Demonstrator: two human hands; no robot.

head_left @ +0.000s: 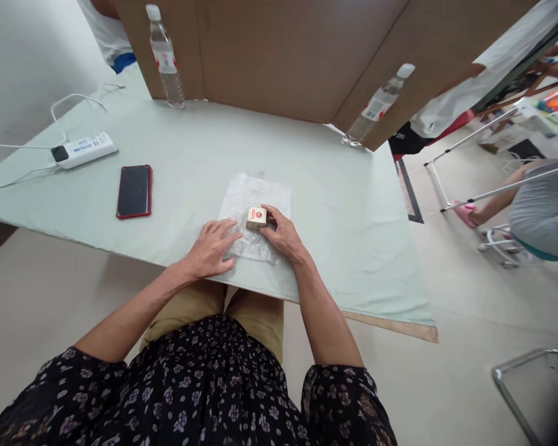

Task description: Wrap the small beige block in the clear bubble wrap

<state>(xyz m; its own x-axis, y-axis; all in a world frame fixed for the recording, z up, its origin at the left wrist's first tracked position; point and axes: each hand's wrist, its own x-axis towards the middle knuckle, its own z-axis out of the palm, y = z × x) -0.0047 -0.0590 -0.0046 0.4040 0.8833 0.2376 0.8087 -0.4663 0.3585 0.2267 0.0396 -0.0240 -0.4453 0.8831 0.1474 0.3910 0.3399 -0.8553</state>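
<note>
A small cream-coloured box [256, 217] with red print sits on a sheet of bubble wrap [244, 189] near the table's front edge. My right hand [283, 233] grips the box from its right side, thumb in front and fingers behind. To the left, my left hand [212, 249] rests over the wrap's left edge, its fingers spread and nothing in them. A short gap separates its fingertips from the box.
On the left of the pale green table [190, 161] lie a red-cased phone [134, 191] and a white power strip [84, 150] with cables. Two water bottles, one at left [165, 59] and one at right [376, 105], stand against a cardboard screen [270, 56]. Another person [539, 204] sits at right.
</note>
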